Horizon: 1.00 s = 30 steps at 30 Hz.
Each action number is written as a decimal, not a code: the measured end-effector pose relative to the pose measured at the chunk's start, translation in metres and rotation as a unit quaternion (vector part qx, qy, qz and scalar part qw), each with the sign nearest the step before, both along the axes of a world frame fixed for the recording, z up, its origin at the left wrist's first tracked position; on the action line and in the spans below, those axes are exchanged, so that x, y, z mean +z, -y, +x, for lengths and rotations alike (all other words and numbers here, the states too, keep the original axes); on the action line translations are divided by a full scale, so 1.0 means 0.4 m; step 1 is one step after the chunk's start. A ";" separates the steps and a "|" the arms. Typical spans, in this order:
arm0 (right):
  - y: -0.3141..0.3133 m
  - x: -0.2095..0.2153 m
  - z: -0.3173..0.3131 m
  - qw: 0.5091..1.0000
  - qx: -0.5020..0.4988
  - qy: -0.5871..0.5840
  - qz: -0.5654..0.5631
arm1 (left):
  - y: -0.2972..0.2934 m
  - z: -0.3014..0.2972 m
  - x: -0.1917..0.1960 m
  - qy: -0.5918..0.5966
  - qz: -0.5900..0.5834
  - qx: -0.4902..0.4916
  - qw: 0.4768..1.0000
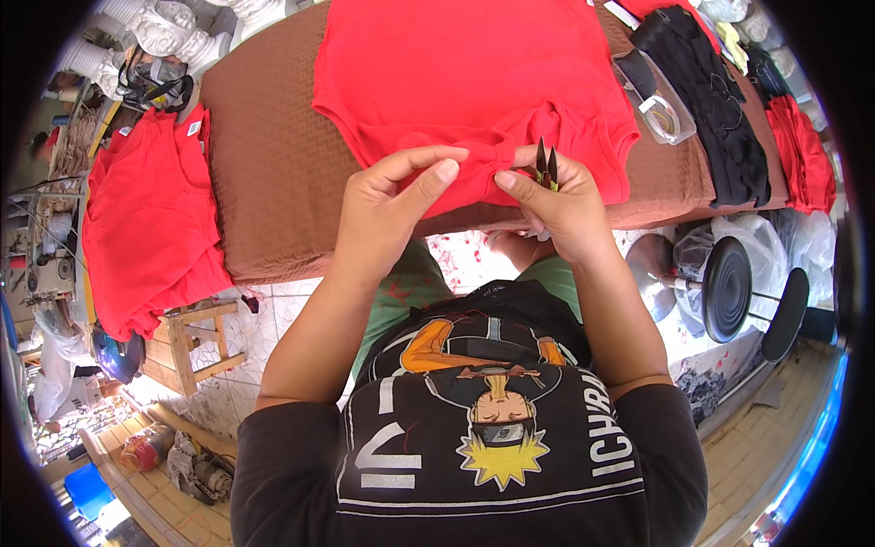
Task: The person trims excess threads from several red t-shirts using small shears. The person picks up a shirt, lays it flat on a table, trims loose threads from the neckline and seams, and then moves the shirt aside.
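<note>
A red sleeveless garment [465, 73] lies spread over the brown-covered table, its near edge gathered up between my hands. My left hand [383, 201] is closed on that edge, the thumb and forefinger tips against the red cloth. Just to the right, my right hand [572, 205] keeps a small pair of dark-bladed thread snips [547, 166] in its fingers, the points upward. The right thumb and forefinger also pinch the garment's hem. Bunched fabric hides the lower fingers of both hands.
More red garments [150, 214] hang over the table's left end [260, 182]. At the right lie a clear plastic container [670, 123] and black clothing [706, 100]. A round black stool seat [726, 290] and a wooden stool [173, 351] stand below.
</note>
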State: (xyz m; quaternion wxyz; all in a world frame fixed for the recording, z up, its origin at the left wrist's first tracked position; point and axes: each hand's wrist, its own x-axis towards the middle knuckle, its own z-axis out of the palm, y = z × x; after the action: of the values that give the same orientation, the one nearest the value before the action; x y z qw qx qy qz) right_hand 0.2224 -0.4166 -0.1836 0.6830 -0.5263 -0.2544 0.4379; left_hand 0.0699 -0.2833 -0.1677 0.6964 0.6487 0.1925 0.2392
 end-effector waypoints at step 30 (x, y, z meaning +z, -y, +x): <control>-0.043 0.005 0.002 0.987 0.013 0.151 -0.050 | 0.003 0.030 -0.055 0.057 0.097 -0.001 0.994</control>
State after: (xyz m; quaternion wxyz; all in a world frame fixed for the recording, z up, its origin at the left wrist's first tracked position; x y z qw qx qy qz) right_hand 0.2233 -0.3995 -0.1815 0.6043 -0.6164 -0.3388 0.3743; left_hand 0.0817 -0.2847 -0.1897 0.6407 0.6984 0.1276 0.2923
